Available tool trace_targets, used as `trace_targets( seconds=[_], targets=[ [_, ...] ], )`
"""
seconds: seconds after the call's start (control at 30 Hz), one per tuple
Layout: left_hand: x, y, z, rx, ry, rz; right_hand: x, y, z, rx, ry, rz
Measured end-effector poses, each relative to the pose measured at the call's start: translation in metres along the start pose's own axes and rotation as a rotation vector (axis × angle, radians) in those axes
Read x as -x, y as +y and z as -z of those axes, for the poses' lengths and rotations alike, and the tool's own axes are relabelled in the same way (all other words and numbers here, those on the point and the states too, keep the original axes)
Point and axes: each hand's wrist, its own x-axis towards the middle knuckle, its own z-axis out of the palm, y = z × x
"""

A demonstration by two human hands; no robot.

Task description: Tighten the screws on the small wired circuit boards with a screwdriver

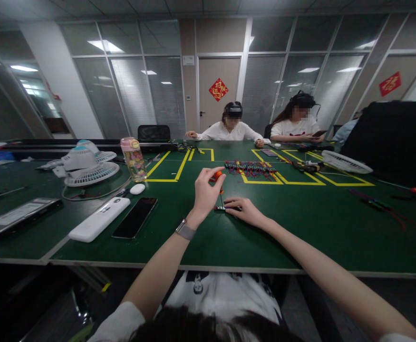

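My left hand (207,191) is closed around the orange handle of a screwdriver (217,175), which stands upright with its shaft pointing down. The screwdriver's tip meets a small green circuit board (220,208) lying on the green table, or stops just above it; I cannot tell which. My right hand (245,210) rests on the table, its fingertips closed on the board's right end. Farther back, past my hands, lies a row of similar boards with red and blue wires (250,171).
On the left lie a black phone (135,218), a white power bank (100,219), a white earbud case (137,189), a water bottle (134,160) and white fans (91,172). Yellow tape (265,182) marks the table. Two people (231,124) sit across; loose wired parts (375,203) lie at right.
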Motion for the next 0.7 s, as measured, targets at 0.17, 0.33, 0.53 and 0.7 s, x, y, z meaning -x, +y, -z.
trace_targets(
  seconds=[0.17, 0.33, 0.53, 0.7],
  targets=[
    [-0.0004, 0.0005, 0.0000, 0.040, -0.035, 0.027, -0.0002, 0.0016, -0.0008, 0.007, 0.000, -0.004],
    [-0.0007, -0.0010, -0.0012, 0.073, -0.022, 0.032, -0.0003, 0.0008, -0.0002, 0.010, -0.005, -0.011],
    [-0.0003, -0.0034, -0.0009, -0.010, -0.016, 0.017, -0.0002, 0.0007, -0.0001, 0.002, -0.001, -0.018],
    [0.0002, -0.0048, -0.0027, 0.059, -0.065, 0.033, 0.0000, 0.0003, 0.0005, 0.000, -0.001, -0.016]
  ],
)
